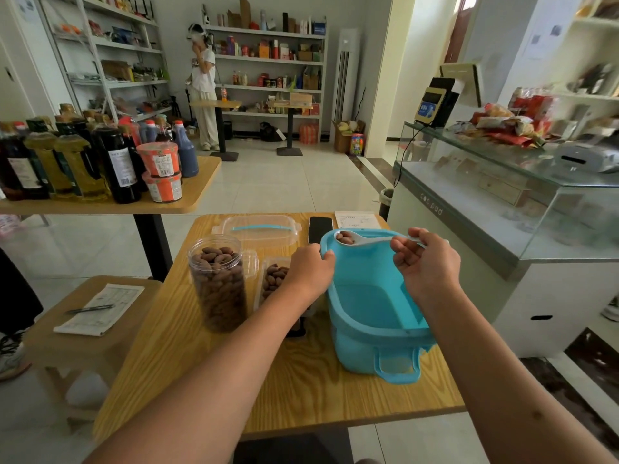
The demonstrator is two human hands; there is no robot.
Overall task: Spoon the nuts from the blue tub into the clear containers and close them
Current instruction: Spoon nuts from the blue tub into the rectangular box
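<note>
The blue tub (371, 309) stands on the wooden table (294, 380), tilted towards me, and its inside looks bare. My left hand (310, 262) grips the tub's left rim. My right hand (425, 259) pinches the handle of a white spoon (365, 239) that carries a few brown nuts above the tub's far edge. Left of the tub a tall clear jar (217, 283), open at the top, is nearly full of nuts. Between the jar and the tub sits a low clear container (273, 279) with nuts inside, partly hidden by my left forearm.
A clear lid with a blue handle (259, 227), a black phone (320, 229) and a sheet of paper (358, 220) lie at the table's far side. A glass counter (502, 202) stands to the right. A side table with bottles (83, 162) is at left, a low stool with paper and pen (97, 309) beside me.
</note>
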